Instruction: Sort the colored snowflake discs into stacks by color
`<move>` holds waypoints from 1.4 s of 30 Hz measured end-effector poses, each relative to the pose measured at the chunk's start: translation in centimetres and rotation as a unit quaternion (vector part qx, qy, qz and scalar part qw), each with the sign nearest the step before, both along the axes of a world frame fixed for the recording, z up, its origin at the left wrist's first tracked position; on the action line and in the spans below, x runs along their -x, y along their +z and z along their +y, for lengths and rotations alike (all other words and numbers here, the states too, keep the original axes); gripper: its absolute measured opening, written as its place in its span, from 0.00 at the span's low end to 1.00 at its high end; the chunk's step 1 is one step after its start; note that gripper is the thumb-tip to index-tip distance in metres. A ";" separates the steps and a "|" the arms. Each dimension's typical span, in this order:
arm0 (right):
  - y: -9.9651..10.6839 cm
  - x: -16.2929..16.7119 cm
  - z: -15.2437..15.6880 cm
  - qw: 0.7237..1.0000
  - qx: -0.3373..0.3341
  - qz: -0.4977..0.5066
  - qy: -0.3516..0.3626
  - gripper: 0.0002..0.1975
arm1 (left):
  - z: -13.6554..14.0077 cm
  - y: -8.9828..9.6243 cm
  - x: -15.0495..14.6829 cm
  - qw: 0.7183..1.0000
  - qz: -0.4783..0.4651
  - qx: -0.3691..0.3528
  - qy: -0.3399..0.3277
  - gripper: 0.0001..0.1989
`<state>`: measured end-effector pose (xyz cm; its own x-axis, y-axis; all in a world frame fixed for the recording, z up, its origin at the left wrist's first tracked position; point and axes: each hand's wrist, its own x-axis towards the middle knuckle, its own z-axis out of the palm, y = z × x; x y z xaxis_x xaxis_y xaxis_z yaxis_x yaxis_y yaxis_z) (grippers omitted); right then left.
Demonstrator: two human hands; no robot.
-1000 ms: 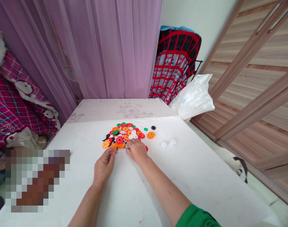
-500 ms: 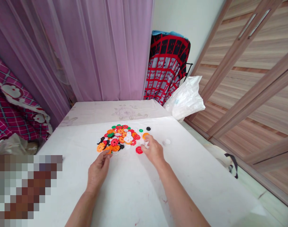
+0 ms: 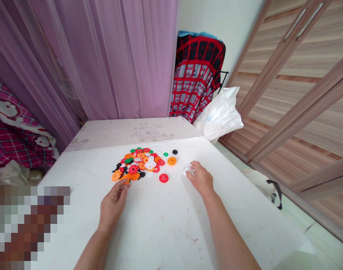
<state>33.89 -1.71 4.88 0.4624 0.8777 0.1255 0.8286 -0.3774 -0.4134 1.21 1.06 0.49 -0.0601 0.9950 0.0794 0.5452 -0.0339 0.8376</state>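
Observation:
A pile of flower-shaped plastic discs in red, orange, green, black and white lies on the white-covered table. My left hand rests at the pile's near edge, its fingers loosely bent and thumb a little apart, touching or close to an orange disc. To the right of the pile, my right hand has its thumb and fingers around a white disc, part of which shows at the fingertips. Between the hands lie a red disc and an orange disc.
A small green disc and a black disc lie farther back. Beyond the table's right corner stands a white plastic bag. Purple curtains hang behind the table, and a wooden wardrobe stands to the right.
My right hand has moved right, away from the orange and red discs, to a white disc. My left hand stays at the pile's edge. The view has shifted slightly.

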 end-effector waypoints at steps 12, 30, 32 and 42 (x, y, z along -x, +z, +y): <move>0.1 -0.5 -0.1 0.998 -0.061 0.002 0.007 0.14 | -0.1 0.3 -0.1 1.000 -0.001 -0.015 0.007 0.21; 2.3 10.5 8.7 0.957 0.076 -0.143 0.241 0.15 | -0.1 0.4 -0.3 1.000 -0.002 -0.018 0.000 0.21; 1.8 10.9 8.7 0.956 0.076 -0.147 0.243 0.15 | -0.1 0.4 -0.3 1.000 -0.002 -0.017 -0.001 0.21; 1.6 9.9 8.0 0.976 0.040 -0.067 0.205 0.16 | 0.0 -0.4 -0.2 1.000 -0.016 -0.025 -0.005 0.20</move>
